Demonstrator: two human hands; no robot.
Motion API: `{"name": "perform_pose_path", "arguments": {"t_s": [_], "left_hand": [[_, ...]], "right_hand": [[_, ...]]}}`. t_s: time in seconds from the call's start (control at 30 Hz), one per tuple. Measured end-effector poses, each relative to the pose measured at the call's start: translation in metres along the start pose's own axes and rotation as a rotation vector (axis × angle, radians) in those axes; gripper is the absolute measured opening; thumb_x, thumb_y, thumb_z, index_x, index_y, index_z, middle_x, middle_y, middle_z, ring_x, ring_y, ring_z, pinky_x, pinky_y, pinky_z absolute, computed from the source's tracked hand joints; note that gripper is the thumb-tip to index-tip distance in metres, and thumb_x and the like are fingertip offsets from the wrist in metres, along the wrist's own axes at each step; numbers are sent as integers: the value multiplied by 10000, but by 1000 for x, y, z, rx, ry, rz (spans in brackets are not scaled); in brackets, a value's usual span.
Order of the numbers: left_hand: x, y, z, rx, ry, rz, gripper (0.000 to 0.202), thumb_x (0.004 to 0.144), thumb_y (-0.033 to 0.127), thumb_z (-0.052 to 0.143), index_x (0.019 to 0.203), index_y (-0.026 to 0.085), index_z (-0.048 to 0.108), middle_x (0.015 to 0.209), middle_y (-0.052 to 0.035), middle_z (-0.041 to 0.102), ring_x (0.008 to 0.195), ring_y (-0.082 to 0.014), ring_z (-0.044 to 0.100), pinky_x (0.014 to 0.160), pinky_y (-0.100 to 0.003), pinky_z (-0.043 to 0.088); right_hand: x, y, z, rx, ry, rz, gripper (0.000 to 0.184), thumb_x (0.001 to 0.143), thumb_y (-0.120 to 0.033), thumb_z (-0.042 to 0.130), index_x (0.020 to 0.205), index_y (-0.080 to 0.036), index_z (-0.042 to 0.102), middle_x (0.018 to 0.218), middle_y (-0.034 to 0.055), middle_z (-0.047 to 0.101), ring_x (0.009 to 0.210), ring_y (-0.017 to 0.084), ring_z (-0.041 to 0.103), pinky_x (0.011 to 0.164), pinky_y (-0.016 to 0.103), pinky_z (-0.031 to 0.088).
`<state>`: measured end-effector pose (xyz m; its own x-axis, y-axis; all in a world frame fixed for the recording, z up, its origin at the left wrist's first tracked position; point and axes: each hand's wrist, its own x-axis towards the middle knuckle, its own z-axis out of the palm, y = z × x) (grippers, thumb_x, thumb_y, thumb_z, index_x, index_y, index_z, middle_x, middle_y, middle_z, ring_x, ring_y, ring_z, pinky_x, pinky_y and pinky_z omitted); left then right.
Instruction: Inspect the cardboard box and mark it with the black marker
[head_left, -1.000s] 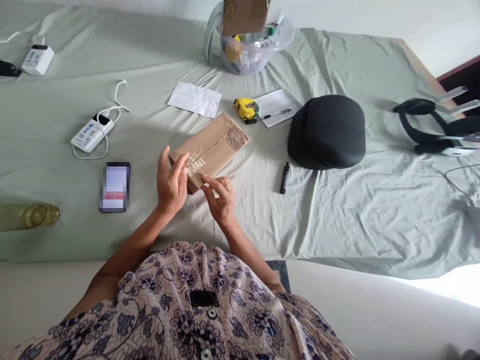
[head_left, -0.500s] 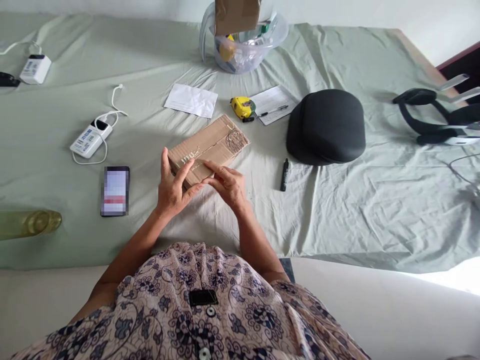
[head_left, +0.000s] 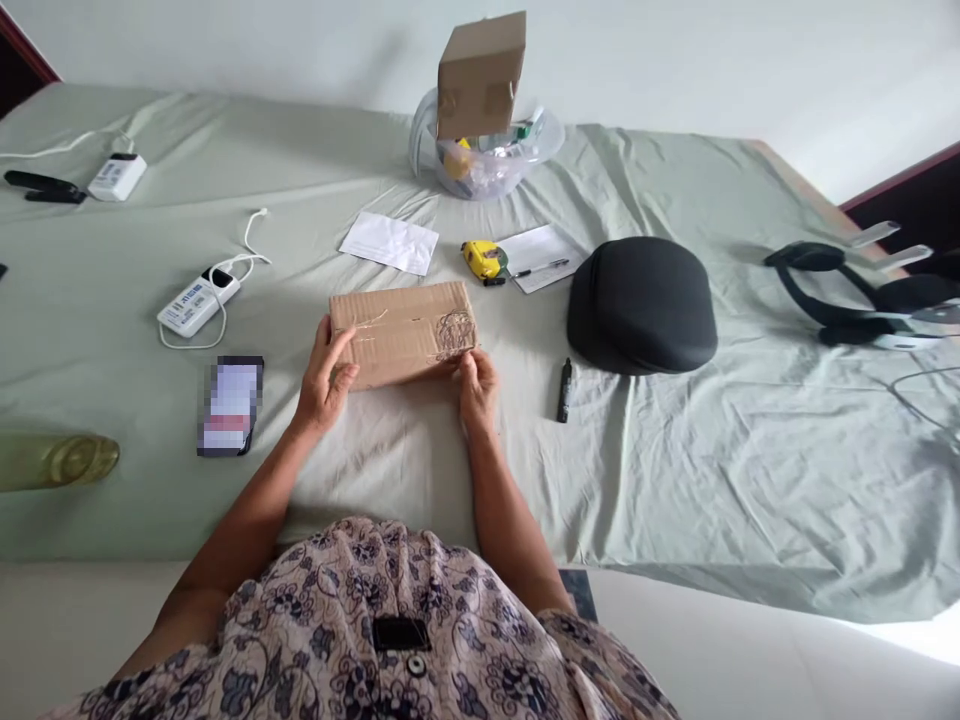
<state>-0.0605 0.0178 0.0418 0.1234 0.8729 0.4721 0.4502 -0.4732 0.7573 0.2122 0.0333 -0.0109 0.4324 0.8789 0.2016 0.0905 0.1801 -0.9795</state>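
Note:
A flat brown cardboard box (head_left: 401,330) lies square in front of me on the green sheet (head_left: 675,450). My left hand (head_left: 324,376) grips its near left corner, thumb on top. At the near right corner my right hand (head_left: 478,384) pinches the edge with closed fingers. A black marker (head_left: 564,390) lies just right of my right hand. A phone (head_left: 229,404) rests to the left of my left hand.
Behind the box lie a white envelope (head_left: 388,242), a yellow tape measure (head_left: 484,260) and a paper with a pen (head_left: 538,258). A clear bowl (head_left: 487,160) holds a small carton. A black case (head_left: 640,306), a headset (head_left: 862,290), two power banks (head_left: 199,300) and a bottle (head_left: 56,460) surround them.
The box has been turned from a slant to lie square to me. My hands moved apart from its near end to its two near corners. The view tilted upward.

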Motion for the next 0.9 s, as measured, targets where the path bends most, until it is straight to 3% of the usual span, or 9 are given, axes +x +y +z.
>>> {"name": "perform_pose_path", "arguments": {"t_s": [0.07, 0.13, 0.17, 0.23, 0.37, 0.57, 0.67, 0.77, 0.9], "left_hand": [[-7, -19, 10, -37, 55, -96, 750, 1004, 687, 477, 1570, 201, 404, 1590, -203, 496, 1461, -317, 532, 1140, -436, 512], [-16, -37, 21, 58, 40, -197, 707, 981, 687, 512, 1435, 145, 523, 1322, -213, 689, 1221, -321, 697, 989, -427, 592], [-20, -44, 27, 147, 39, -224, 624, 975, 663, 531, 1305, 138, 605, 1202, -205, 730, 1156, -335, 715, 963, -446, 597], [-26, -55, 36, 297, 76, -199, 487, 947, 568, 615, 1153, 128, 646, 1164, -226, 728, 1196, -377, 686, 1022, -505, 561], [-29, -62, 39, 433, 115, -107, 344, 866, 404, 724, 1065, 136, 642, 1206, -253, 705, 1242, -413, 650, 1075, -574, 512], [-25, -54, 30, 338, 150, -203, 399, 907, 529, 657, 1083, 171, 650, 1052, -165, 743, 1060, -349, 716, 941, -469, 573], [-26, -46, 27, 291, 210, -173, 471, 955, 580, 587, 1179, 169, 647, 1133, -172, 733, 1130, -333, 703, 978, -449, 554], [-31, -43, 25, 216, 320, -67, 639, 910, 661, 619, 1308, 163, 577, 1312, -206, 653, 1291, -353, 625, 1092, -491, 505], [-38, -43, 22, 62, 403, -114, 780, 853, 776, 591, 1350, 182, 501, 1232, -173, 625, 1151, -336, 667, 989, -495, 565]], "right_hand": [[-5, 7, 4, -35, -20, 0, 432, 870, -580, 609, 1035, -188, 687, 925, 53, 688, 852, 197, 631, 818, 352, 528], [-4, 11, 3, -182, -64, -27, 389, 879, -500, 586, 1081, -183, 684, 963, 73, 703, 877, 218, 642, 842, 373, 525], [-3, 12, 2, -298, -99, -48, 344, 887, -439, 575, 1088, -183, 686, 982, 82, 712, 910, 230, 644, 879, 388, 518], [-2, 12, -1, -566, -163, -84, 269, 885, -320, 572, 1088, -187, 689, 1043, 104, 730, 985, 258, 639, 950, 417, 489], [-2, 8, -4, -868, -213, -85, 252, 883, -226, 589, 1114, -186, 681, 1143, 137, 733, 1093, 291, 625, 1005, 433, 452], [-4, 9, -1, -681, -175, -175, 263, 917, -277, 583, 1156, -204, 665, 1012, 78, 709, 968, 246, 650, 923, 408, 508], [-12, 6, 7, -554, -29, -341, 439, 924, -422, 654, 1301, -204, 595, 1007, 65, 663, 941, 235, 637, 877, 407, 542], [-26, -6, 14, -505, 100, -557, 638, 920, -549, 690, 1421, -206, 493, 988, 57, 618, 898, 228, 624, 828, 418, 562], [-39, -27, 17, -467, 123, -805, 462, 958, -555, 659, 1289, -245, 572, 926, 43, 578, 822, 209, 591, 733, 385, 551]]}}
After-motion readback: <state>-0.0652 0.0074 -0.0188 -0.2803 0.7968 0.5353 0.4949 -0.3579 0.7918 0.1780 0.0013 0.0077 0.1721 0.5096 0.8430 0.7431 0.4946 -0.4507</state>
